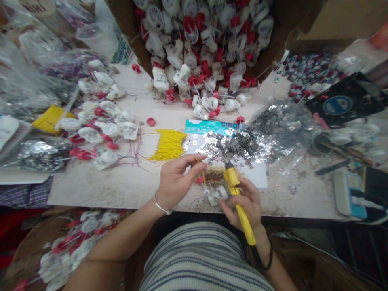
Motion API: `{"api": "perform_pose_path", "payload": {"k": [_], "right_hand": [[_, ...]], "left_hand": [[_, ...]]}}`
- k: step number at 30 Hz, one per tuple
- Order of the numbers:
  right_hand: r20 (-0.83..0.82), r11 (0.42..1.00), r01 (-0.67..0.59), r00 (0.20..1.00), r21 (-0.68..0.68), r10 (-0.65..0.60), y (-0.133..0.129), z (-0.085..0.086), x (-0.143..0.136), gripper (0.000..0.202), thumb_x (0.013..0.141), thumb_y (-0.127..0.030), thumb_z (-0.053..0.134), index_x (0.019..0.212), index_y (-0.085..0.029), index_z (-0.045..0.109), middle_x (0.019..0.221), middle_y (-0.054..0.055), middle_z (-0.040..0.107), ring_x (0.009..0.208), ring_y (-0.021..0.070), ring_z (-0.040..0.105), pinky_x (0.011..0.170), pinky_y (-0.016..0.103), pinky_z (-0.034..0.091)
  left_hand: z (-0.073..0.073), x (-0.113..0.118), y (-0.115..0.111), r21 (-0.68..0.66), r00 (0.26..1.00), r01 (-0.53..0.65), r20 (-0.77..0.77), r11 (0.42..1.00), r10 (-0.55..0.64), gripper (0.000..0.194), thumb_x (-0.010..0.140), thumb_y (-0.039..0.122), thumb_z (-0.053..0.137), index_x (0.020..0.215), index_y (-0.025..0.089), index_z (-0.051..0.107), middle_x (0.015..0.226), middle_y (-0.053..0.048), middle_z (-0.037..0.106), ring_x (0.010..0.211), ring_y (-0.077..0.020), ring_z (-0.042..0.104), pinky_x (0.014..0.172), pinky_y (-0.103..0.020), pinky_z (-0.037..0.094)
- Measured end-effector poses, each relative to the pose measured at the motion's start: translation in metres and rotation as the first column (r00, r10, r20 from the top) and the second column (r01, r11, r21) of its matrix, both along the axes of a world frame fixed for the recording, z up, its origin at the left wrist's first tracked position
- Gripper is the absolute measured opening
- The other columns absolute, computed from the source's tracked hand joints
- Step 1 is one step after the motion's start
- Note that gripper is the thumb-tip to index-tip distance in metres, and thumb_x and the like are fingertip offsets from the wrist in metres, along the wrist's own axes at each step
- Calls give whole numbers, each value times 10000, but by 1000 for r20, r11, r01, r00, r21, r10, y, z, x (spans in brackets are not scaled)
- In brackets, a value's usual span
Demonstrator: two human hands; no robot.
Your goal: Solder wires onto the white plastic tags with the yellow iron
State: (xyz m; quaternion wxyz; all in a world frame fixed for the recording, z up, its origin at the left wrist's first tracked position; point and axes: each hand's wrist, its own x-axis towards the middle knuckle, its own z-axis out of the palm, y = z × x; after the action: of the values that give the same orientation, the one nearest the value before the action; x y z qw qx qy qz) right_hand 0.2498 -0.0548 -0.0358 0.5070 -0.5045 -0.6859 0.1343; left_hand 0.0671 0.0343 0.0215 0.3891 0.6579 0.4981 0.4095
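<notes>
My left hand (174, 180) pinches a thin yellow wire (203, 177) between thumb and fingertips; its lower end hangs toward a small white plastic part (217, 195) at the table's front edge. My right hand (250, 198) is wrapped around a yellow soldering iron (233, 180), its dark tip pointing up and away over small shiny metal pieces (212, 143). A few fingers of that hand come close to the white part; whether they touch it I cannot tell. Behind my left hand lies a bundle of yellow wires (169, 144).
A tipped cardboard box (291, 24) spills white and red plastic parts (184, 76) at the back. More such parts (97, 121) with loose wires lie left. To the right are a plastic bag of metal pieces (281, 129) and a white-and-blue power box (348, 194).
</notes>
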Motion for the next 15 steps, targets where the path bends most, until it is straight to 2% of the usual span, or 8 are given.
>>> {"api": "perform_pose_path", "payload": {"k": [1, 2, 4, 6, 8, 10, 13, 15], "right_hand": [[19, 1000, -16, 1000, -12, 17, -1, -3, 0, 182, 706, -79, 680, 729, -180, 530, 1265, 69, 448, 1046, 179, 611, 752, 286, 618], [19, 1000, -7, 1000, -11, 7, 0, -5, -1, 180, 711, -55, 664, 726, -178, 534, 1255, 62, 457, 1028, 165, 618, 736, 262, 618], [-19, 997, 74, 997, -1, -74, 4, -7, -4, 206, 705, -10, 643, 706, -179, 526, 1228, 46, 481, 1001, 150, 630, 723, 243, 615], [-55, 984, 177, 983, 5, -177, 11, -7, -6, 239, 685, 18, 644, 694, -182, 515, 1220, 39, 489, 994, 157, 637, 741, 267, 614], [-80, 980, 197, 977, -15, -198, 16, -5, -6, 247, 675, 14, 653, 704, -185, 510, 1243, 44, 473, 991, 170, 643, 746, 294, 616], [-95, 990, 137, 985, -43, -141, 13, -3, -2, 228, 676, -14, 657, 726, -186, 515, 1267, 60, 451, 1024, 202, 632, 765, 336, 616], [-67, 996, 9, 998, -87, -14, -3, 0, 8, 189, 673, -46, 640, 755, -180, 535, 1284, 86, 433, 1105, 249, 586, 830, 394, 590], [-13, 991, -42, 999, -128, 41, -15, -1, 14, 184, 672, -41, 619, 771, -176, 544, 1297, 94, 420, 1124, 251, 572, 848, 390, 576]], "left_hand": [[1, -8, 0, 105, 997, 34, -67, 994, -27, 152, 860, 224, 579, 969, 184, 677, 795, -27, 696, 688, -119, 637, 656, -247, 533], [3, -15, 0, 203, 985, 115, -151, 972, -85, 166, 866, 185, 565, 994, 194, 670, 828, -33, 689, 735, -121, 632, 683, -249, 524], [3, -30, -2, 320, 905, 359, -348, 877, -244, 230, 869, 111, 531, 1045, 204, 646, 869, -46, 677, 786, -133, 613, 700, -263, 504], [0, -41, -7, 317, 762, 589, -525, 743, -380, 286, 878, 84, 491, 1119, 191, 601, 883, -63, 674, 774, -151, 594, 681, -286, 488], [-7, -47, -14, 249, 621, 723, -642, 644, -450, 302, 896, 88, 446, 1166, 161, 561, 854, -71, 672, 732, -160, 577, 660, -301, 477], [-13, -49, -23, 198, 566, 756, -677, 624, -471, 278, 903, 92, 430, 1147, 135, 556, 822, -70, 665, 700, -158, 565, 644, -295, 471], [-21, -48, -35, 197, 608, 721, -639, 664, -471, 215, 894, 80, 440, 1044, 141, 581, 828, -64, 663, 689, -142, 557, 637, -271, 462], [-24, -46, -41, 190, 599, 738, -628, 648, -497, 205, 899, 93, 439, 1038, 147, 580, 814, -61, 660, 672, -138, 555, 621, -263, 455]]}}
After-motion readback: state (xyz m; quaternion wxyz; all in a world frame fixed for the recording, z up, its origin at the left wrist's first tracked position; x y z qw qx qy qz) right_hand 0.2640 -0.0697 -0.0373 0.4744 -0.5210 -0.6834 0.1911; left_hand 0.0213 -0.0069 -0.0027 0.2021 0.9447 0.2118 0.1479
